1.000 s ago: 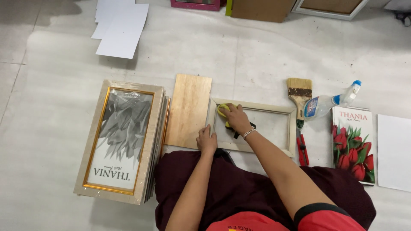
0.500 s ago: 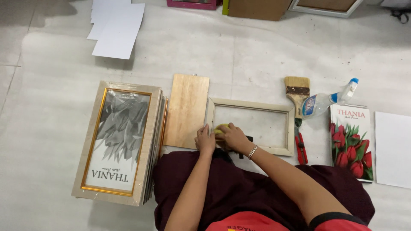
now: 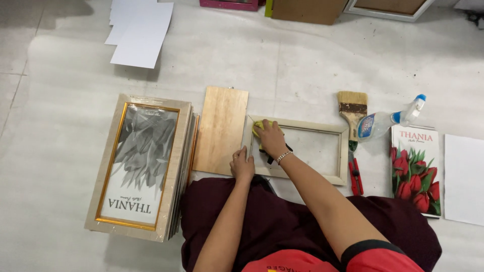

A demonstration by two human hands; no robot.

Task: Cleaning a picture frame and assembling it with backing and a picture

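An empty cream picture frame (image 3: 339, 132) with a glass pane lies on the floor in front of me. My right hand (image 3: 270, 138) presses a yellow cloth (image 3: 260, 125) on the glass at the frame's upper left corner. My left hand (image 3: 242, 165) rests on the frame's lower left corner, holding it down. A plain wooden backing board (image 3: 221, 129) lies flat just left of the frame.
A stack of framed grey-leaf prints (image 3: 138, 163) stands at the left. Right of the frame lie a wide paintbrush (image 3: 351, 110), a spray bottle (image 3: 385, 123), a red tool (image 3: 355, 173), a tulip print (image 3: 415, 169) and a white sheet (image 3: 464, 179). Loose white sheets (image 3: 138, 30) lie far left.
My right hand slid the yellow cloth down to the frame's lower left beside my left hand, then back up to the upper left corner. My left hand stayed put.
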